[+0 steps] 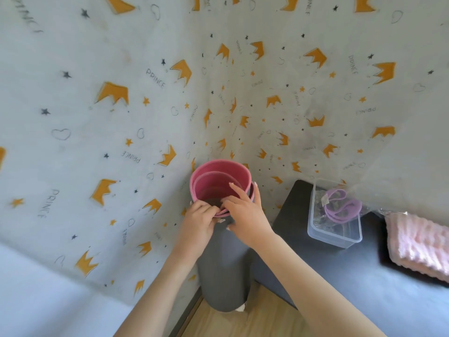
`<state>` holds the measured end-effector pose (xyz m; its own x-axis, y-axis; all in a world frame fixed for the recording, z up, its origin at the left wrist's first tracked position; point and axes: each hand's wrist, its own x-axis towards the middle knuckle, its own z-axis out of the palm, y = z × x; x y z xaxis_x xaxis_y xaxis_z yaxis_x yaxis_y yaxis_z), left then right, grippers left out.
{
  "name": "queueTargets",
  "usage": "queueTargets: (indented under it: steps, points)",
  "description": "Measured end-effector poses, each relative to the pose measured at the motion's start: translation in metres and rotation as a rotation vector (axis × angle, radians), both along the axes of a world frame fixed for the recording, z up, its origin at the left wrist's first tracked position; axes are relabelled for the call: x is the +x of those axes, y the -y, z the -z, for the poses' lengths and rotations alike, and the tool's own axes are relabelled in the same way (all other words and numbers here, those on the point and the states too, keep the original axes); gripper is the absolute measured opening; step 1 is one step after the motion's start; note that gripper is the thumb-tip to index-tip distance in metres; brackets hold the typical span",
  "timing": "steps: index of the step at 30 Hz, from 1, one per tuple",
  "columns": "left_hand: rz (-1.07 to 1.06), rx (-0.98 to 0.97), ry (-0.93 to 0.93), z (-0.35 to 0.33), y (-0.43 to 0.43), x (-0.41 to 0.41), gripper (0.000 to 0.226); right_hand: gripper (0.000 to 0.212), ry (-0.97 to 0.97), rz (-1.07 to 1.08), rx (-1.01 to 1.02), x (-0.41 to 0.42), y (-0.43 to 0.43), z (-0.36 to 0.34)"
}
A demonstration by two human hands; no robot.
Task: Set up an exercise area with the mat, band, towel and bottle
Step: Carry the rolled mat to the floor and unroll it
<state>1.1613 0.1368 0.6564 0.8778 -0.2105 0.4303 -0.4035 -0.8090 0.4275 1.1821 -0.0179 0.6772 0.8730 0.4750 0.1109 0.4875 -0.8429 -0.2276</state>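
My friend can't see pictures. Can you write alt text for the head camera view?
Two bare hands, left hand and right hand, grip the top rim of a rolled pink-and-grey mat standing upright in a wallpapered corner. Beside it, a clear plastic box holds a purple band, near a fluffy pink towel.

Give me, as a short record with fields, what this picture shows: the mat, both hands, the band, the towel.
mat: rolled mat, upright in the wall corner, grey outside, pink inside
left hand: left hand grips the roll's top edge
right hand: right hand on the top edge, fingers inside the roll
band: purple band in a clear plastic box
towel: pink towel on the dark surface
bottle: not in view
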Motion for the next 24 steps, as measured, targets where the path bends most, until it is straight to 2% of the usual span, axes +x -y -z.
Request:
queueTargets:
  steps: [5,7,12,24]
  points:
    - [0.046,0.019,0.027,-0.019,-0.004,-0.020,0.015,0.029,-0.189,-0.039,-0.388,-0.002,-0.015,-0.050]
    - [0.061,0.036,0.033,-0.025,-0.007,-0.030,0.012,0.028,-0.233,-0.038,-0.463,-0.011,-0.021,-0.062]
    - [0.079,-0.010,-0.021,-0.053,-0.021,-0.048,0.007,0.028,-0.137,-0.007,-0.372,-0.040,-0.027,-0.077]
    - [0.247,0.001,-0.061,-0.109,-0.060,-0.125,0.020,0.037,0.006,-0.013,-0.288,-0.130,-0.052,-0.115]
